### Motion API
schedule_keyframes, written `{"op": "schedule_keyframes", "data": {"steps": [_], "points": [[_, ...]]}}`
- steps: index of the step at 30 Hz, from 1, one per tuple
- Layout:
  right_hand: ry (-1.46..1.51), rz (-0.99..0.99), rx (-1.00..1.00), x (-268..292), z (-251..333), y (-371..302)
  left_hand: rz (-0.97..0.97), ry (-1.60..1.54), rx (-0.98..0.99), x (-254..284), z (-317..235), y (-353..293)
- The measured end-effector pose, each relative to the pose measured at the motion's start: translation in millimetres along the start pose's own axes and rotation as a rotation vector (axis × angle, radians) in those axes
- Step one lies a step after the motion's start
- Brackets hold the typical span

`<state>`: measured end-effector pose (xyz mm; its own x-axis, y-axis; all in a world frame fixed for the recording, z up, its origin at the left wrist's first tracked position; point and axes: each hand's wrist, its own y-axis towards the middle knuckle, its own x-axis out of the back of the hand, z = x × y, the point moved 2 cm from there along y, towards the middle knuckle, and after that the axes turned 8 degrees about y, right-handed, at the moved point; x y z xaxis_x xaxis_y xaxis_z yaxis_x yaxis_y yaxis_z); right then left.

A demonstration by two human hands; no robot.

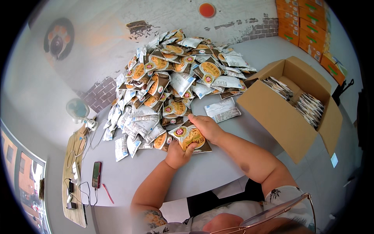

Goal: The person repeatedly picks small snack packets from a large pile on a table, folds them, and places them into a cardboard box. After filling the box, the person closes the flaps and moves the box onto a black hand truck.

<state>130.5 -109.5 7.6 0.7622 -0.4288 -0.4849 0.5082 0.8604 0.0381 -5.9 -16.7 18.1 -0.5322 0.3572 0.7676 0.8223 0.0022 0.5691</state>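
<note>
Between both hands is a brown and white food packet (pixel 189 136) with a round red badge and a yellow picture on its front. My left hand (pixel 178 155) grips its lower left edge, thumb lying over the front. My right hand (pixel 205 128) holds the upper right side, its fingers partly hidden behind the packet. Just beyond rises a large heap of similar packets (pixel 171 84), some front up and others showing white printed backs. A single packet (pixel 223 110) lies white side up, right of the heap.
An open cardboard box (pixel 272 113) at the right holds two rows of upright packets (pixel 310 109). Orange cartons (pixel 307 29) are stacked at the far right. On the grey table's left lie a phone (pixel 96 174) with a cable and a red strip (pixel 108 194). A small fan (pixel 80 111) stands beyond.
</note>
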Motion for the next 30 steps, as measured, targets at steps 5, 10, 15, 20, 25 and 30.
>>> {"op": "schedule_keyframes", "data": {"steps": [5, 10, 15, 20, 25, 30], "points": [[0.201, -0.145, -0.124, -11, 9, -5, -0.003, -0.124, 0.032, 3, 1, -1], [-0.181, 0.048, 0.008, -11, 14, -12, 0.07, -0.204, 0.155, 2, 13, -8], [-0.086, 0.033, -0.055, -9, 6, -8, 0.071, -0.076, 0.076, 2, 7, -7], [0.219, -0.015, -0.084, -22, 9, -12, 0.033, -0.087, 0.073, 4, 11, -8], [-0.346, 0.063, -0.072, -12, 11, -11, -0.166, -0.335, 0.206, 3, 14, -8], [-0.27, 0.146, -0.021, -18, 3, -13, -0.158, -0.279, 0.131, 6, 18, -11]]}}
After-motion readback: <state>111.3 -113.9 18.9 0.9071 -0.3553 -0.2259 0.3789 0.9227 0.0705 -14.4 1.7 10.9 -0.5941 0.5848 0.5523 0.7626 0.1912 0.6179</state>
